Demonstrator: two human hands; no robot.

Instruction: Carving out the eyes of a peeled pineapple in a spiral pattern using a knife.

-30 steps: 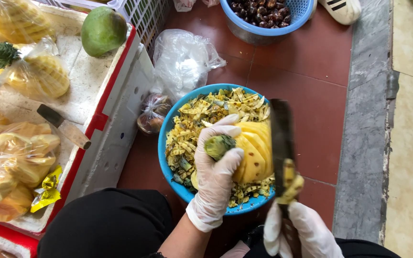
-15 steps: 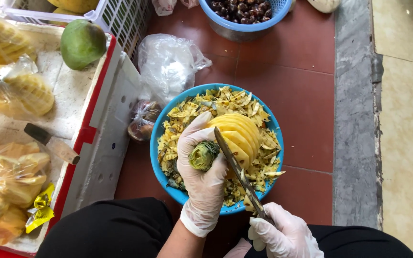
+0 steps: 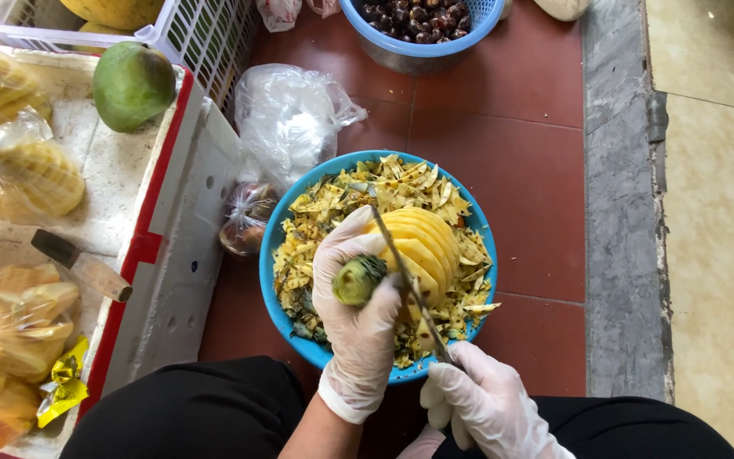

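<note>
1. Fingers of my left hand (image 3: 358, 314), in a thin white disposable glove, curl tight around the stem end of a peeled yellow pineapple (image 3: 418, 246) cut with spiral grooves; its stubby green crown stump (image 3: 357, 279) pokes out between my thumb and forefinger.
2. My right hand (image 3: 482, 404), gloved the same way, is closed in a fist on the handle of a long thin-bladed knife (image 3: 405, 276).
3. That blade runs up from my fist and lies diagonally across the near side of the pineapple, touching the flesh just right of the crown stump.
4. I hold the pineapple over a round blue plastic basin (image 3: 275, 255), which is heaped with yellow-green peel scraps (image 3: 333, 208).
5. Left of the basin, on the red tiled floor (image 3: 520, 170), a small knotted bag of dark fruit (image 3: 246, 223) lies beside a crumpled clear plastic bag (image 3: 290, 115).
6. Further left of the basin stands a white foam box (image 3: 184, 255) with red-taped edges; on its lid lie bagged peeled pineapples (image 3: 31, 174), a green mango (image 3: 133, 85) and a wooden-handled cleaver (image 3: 82, 265).
7. Beyond the basin, a second blue basket (image 3: 422, 47) holds dark brown nuts.
</note>
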